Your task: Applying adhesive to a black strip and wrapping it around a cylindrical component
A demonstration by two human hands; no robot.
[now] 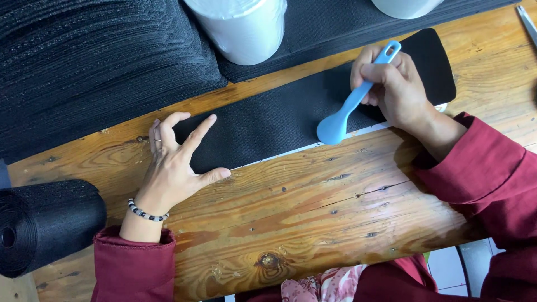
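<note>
Two hands, one tool, one flat strip in work. Right hand [391,84] fist-clamped around the handle of one light blue plastic spatula [352,103]; slotted hole at the handle end pokes out above the knuckles, and the rounded blade presses on the near edge of the black fabric strip [279,120]. The strip is one long rectangle of matte woven-looking black cloth with rounded corners, lying slantwise across the wooden table [313,207], with a thin white edge [296,151] showing along its near side. Left hand [173,162] holds nothing: fingers spread apart, fingertips resting on the left end of the strip, thumb out along its near edge; one ring on a finger, one black-and-white bead bracelet [146,212] on the wrist. Both sleeves dark red. Table is varnished knotty planks, orange-brown, with a crack running along the grain. Far left: one thick stack of black ribbed sheets [95,61], edges layered. Near left corner: one roll of black mesh-like material [45,223], on its side. Top edge: two white cylindrical rolls [243,28], glossy, both cut off by the frame, standing on more black sheet. Metal scissor tip [527,22] at the far right edge.
</note>
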